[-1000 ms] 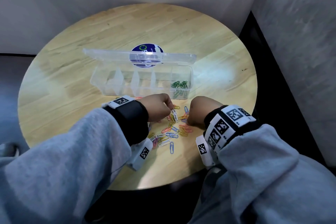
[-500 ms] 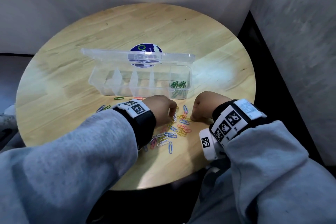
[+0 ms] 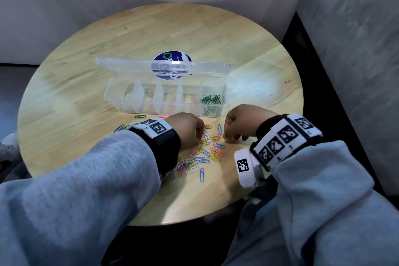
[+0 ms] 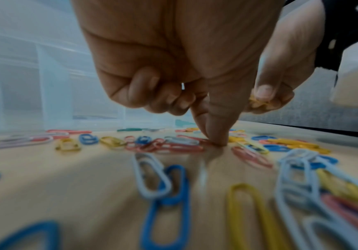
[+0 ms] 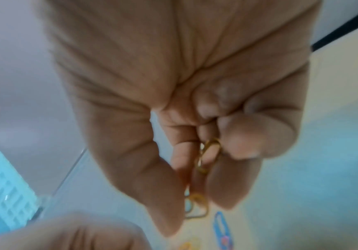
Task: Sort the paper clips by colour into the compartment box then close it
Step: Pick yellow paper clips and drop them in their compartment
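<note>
The clear compartment box (image 3: pixel 166 101) stands open in the middle of the round table, its lid (image 3: pixel 162 67) raised behind. Green clips (image 3: pixel 211 100) lie in its rightmost compartment. Loose clips (image 3: pixel 205 153) of several colours are scattered in front of the box. My left hand (image 3: pixel 187 129) hovers over them with curled fingers; its thumb and index fingertips (image 4: pixel 216 138) pinch down on the table among red and white clips (image 4: pixel 180 143), but which clip they hold is unclear. My right hand (image 3: pixel 239 123) grips a few yellow clips (image 5: pixel 208 152) between thumb and fingers.
A blue round sticker (image 3: pixel 172 58) shows behind the lid. A green clip (image 3: pixel 140 116) and a few blue ones (image 3: pixel 119 128) lie apart to the left of my left wrist. The table edge (image 3: pixel 194 220) is close to my body. Walls stand behind and to the right.
My left wrist has turned and its fingertips have dropped onto the clips on the table. The right hand has stayed beside the pile with the yellow clips in it.
</note>
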